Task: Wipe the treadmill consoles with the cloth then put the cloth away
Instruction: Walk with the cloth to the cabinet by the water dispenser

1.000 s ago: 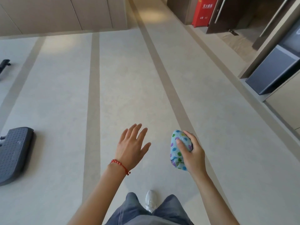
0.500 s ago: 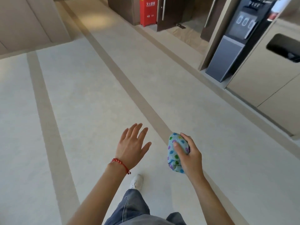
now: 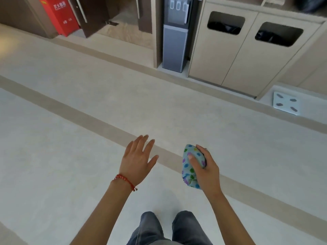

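Down at 5 o'clock, the right hand [image 3: 206,171] grips the balled-up cloth [image 3: 192,167], long axis roughly upright. Left hand [image 3: 137,160] hangs spread and empty; bin cabinet [image 3: 235,55] waits around 1 o'clock.

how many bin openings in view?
2. Both are in the beige cabinet at upper right, right of the water dispenser: the left opening and the right opening, each in its own door. More may lie beyond the frame's right edge.
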`<act>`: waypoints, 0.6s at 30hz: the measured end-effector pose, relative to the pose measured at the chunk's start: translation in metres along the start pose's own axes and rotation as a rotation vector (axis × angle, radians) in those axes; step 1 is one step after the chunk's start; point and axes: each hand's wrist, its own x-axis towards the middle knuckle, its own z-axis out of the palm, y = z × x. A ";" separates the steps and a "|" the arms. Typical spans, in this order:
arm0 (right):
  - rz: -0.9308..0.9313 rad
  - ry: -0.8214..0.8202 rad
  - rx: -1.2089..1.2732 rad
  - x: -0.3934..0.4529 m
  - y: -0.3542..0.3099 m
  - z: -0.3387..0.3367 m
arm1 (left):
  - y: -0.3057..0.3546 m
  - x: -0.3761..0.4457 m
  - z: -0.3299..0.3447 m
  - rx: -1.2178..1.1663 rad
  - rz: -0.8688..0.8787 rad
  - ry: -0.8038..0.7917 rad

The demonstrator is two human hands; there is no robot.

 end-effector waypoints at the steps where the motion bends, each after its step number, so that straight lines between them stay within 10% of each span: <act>1: 0.010 0.036 0.002 0.008 0.001 -0.003 | 0.000 0.013 0.004 -0.007 0.027 -0.010; 18: 0.012 0.192 -0.011 0.254 -0.021 -0.057 | 0.037 0.298 0.059 -0.043 0.185 -0.048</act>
